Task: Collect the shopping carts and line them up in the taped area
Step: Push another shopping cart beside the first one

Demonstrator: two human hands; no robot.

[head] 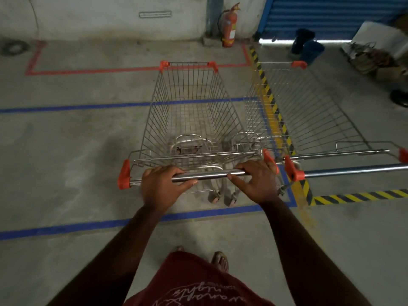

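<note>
On the far left of the grey concrete floor, a rectangle of red tape is marked out near the pale wall, and two long strips of blue tape run across the floor nearer the person, joined at their right ends by a short blue strip.

Between those blue strips stands the silver wire shopping cart with orange plastic corner caps, its basket empty and its nose pointing at the red rectangle. The left hand is wrapped over the left part of the cart's chrome handle bar, fingers over the top and thumb underneath. The right hand is clamped on the right part of the same bar in the same way. Both bare forearms reach forward from a dark red printed shirt, and a sandalled foot shows below the cart's rear wheels.

Against the back wall, above the held cart, a red fire extinguisher stands upright on the floor.

Just beside the held cart on the right stands a second silver wire shopping cart with orange caps, parallel to it and facing the same way. It straddles a yellow-and-black striped hazard tape line, which turns a corner and runs off to the right. Beyond it are a blue roller shutter, a dark blue bucket and a blurred heap of clutter.
</note>
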